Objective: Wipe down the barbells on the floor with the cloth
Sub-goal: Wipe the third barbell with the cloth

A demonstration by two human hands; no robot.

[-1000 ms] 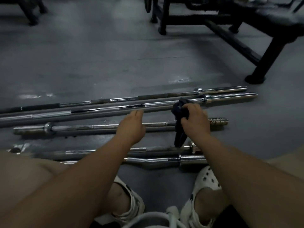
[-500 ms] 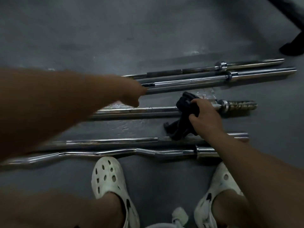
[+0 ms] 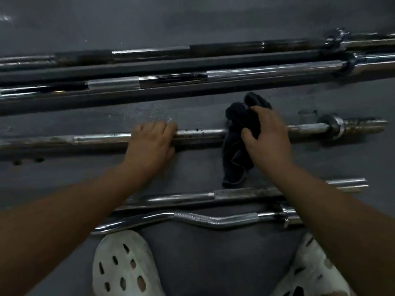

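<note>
Grey gym floor point(image 3: 192, 22), dim light, scuffed and speckled. Five bars lie across it, roughly parallel, each running left to right.

Far pair: two long barbells close together. Farthest barbell point(image 3: 149, 53) has dark and chrome bands. Second long barbell point(image 3: 267, 71) lies just on the near side of it, brighter chrome, its collar near the right edge of view.

Left clog point(image 3: 121, 263), white with holes, at the bottom of view, its toe just short of the curl bar.

Left hand point(image 3: 149, 144) sits on top of the middle barbell point(image 3: 96, 138), knuckles up, fingers curled over the far side of the shaft and holding it. Shaft to the left of the hand looks dull and spotted.

Nearest the person: a straight bar point(image 3: 181, 197), then the curl bar point(image 3: 203, 218) with its wavy knurled grip, the two almost touching.

Cloth point(image 3: 237, 146): dark, bunched, draped over the middle barbell to the right of the left hand, with a loose tail hanging to the floor on the near side.

Right hand point(image 3: 269, 137) grips the cloth from above, fingers bent into the bunched upper part, thumb pressed against its near side, and holds it on the shaft. The two hands are well apart on the same bar.

Right clog point(image 3: 310, 270), partly cut off at the bottom.

Collar point(image 3: 333, 124) of the middle barbell stands right of the right hand, with a stained sleeve beyond it.
</note>
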